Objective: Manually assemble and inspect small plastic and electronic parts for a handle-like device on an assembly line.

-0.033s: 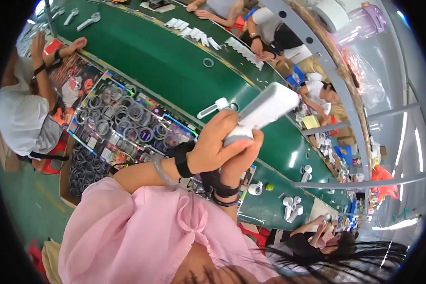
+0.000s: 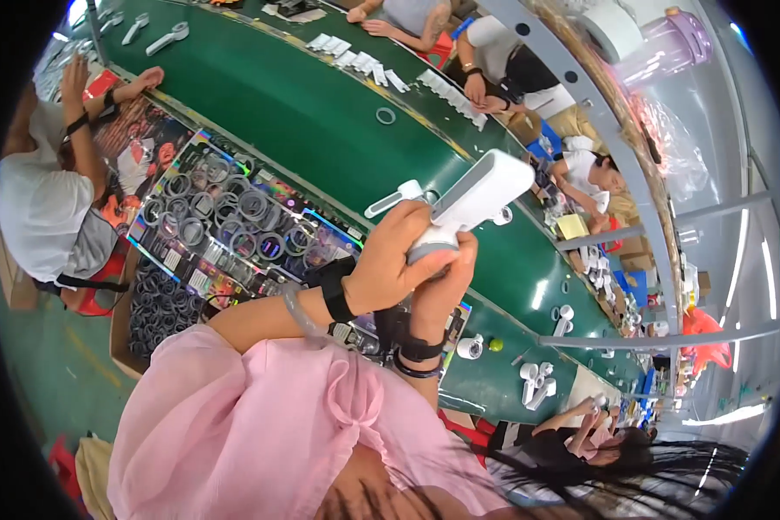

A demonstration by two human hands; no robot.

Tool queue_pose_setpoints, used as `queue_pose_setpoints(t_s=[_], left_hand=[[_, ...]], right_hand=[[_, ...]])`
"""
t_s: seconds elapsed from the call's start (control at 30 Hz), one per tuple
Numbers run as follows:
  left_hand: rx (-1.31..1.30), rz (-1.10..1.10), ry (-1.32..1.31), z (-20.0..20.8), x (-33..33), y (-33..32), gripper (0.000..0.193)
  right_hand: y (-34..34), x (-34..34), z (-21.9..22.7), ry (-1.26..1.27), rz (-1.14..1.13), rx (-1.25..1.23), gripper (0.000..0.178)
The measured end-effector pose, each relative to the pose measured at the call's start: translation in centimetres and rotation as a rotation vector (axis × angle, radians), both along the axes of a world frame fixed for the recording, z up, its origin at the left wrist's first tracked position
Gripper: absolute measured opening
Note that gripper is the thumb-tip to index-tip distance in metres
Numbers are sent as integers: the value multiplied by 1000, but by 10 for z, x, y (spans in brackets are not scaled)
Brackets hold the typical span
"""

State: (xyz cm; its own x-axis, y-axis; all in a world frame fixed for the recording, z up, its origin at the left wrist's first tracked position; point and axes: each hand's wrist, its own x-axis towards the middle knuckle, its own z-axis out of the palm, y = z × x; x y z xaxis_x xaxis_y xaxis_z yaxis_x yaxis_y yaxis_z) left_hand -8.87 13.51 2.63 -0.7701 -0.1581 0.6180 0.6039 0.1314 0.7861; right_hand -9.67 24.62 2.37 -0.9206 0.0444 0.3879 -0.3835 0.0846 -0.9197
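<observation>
Both hands are holding a white plastic handheld device (image 2: 472, 204) up in front of the chest, above the near edge of the long green bench (image 2: 321, 113): the left hand (image 2: 390, 269) is wrapping its fingers (image 2: 407, 227) around the grey-tipped handle end, and the right hand (image 2: 442, 282) is closing on the same end from below, thumb pressed against the base. The boxy white body is angling up and away to the right. As a judgement, the piece is being fitted or checked at the handle, and doing it well means keeping the left grip firm and still while the right fingers are working the base squarely, holding the part clear of the bench so nothing gets knocked. A flat tray with a bright multicoloured printed border (image 2: 234, 225) is lying below the hands, filled with rows of grey rings, and a brown carton of dark rings (image 2: 152, 303) is sitting beside it toward the floor. Small white rectangular cards (image 2: 364, 61) are lying in a line along the far side of the bench. A yellow square packet (image 2: 572, 227) is lying by a co-worker on the right, and an orange bag (image 2: 702, 334) is hanging farther along.
</observation>
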Motion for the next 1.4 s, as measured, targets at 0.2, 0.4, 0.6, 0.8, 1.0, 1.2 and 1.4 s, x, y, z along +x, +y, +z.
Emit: queue_pose_setpoints(t_s=[0.2,0.4,0.6,0.8,1.0,1.2,1.4], left_hand=[[-195,101,83,-14,1,-7,51],[-167,48,62,-29,2,-19,61],[52,3,-161,-46,3,-18,54],[-15,15,-278,-68,-2,-24,49],[-185,52,-315,-78,8,-23,52],[-115,19,-636,-81,17,-19,52],[-191,-43,-546,-80,27,-29,66]], right_hand=[[-1,-3,-26,19,41,-14,47],[27,3,-31,-103,393,31,60],[13,5,-56,-248,395,-74,54],[11,1,-84,-290,348,-86,47],[18,5,-118,-465,387,101,36],[8,8,-132,-433,354,109,32],[3,26,-121,-508,389,173,30]])
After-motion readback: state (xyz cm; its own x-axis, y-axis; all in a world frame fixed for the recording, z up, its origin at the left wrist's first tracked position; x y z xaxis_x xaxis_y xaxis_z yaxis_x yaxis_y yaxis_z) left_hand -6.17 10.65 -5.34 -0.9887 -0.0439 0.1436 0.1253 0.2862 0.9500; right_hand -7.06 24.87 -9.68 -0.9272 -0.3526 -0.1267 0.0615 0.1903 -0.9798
